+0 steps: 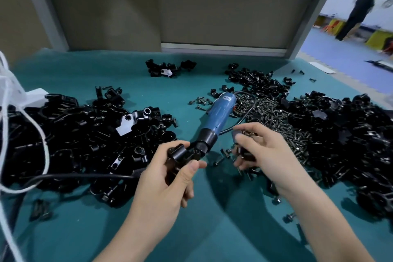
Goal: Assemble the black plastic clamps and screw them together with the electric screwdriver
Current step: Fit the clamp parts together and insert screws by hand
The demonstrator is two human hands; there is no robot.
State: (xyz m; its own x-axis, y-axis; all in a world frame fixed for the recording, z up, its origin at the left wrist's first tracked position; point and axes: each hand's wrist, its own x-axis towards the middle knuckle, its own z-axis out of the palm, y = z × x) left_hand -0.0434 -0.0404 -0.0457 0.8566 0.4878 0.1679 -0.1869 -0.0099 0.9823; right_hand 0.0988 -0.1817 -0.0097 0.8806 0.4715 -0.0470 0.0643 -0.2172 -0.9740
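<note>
clamp assembly step, screws not yet driven: left hand (170,178) closed round black plastic clamp (180,154); right hand (261,151) closed on small dark parts; electric screwdriver (217,119) lying on green mat (212,229), untouched. next: seating a screw, then taking up the driver.
</note>
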